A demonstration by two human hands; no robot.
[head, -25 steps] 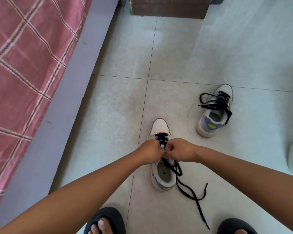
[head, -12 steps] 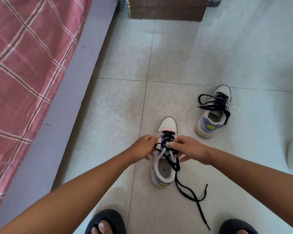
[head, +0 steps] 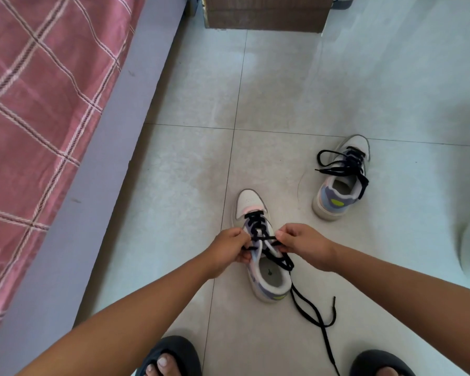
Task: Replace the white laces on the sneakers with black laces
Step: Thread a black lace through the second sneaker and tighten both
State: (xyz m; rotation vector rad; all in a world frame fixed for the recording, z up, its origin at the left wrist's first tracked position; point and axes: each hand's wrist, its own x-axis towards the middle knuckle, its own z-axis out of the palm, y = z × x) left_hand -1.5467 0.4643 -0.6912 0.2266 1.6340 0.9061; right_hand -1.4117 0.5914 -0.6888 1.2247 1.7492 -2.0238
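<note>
On the tiled floor beside the bed, the near sneaker lay toe away from the person. The left hand and right hand each pinched its black lace, whose ends trailed toward the person's feet.

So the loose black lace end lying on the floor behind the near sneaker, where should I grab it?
Pinch the loose lace end just below its stiff tip, coming straight down from above with the right hand. It curls up clear of the other strand on bare floor, right of the near sneaker heel, so nothing should crowd the grip.
</note>
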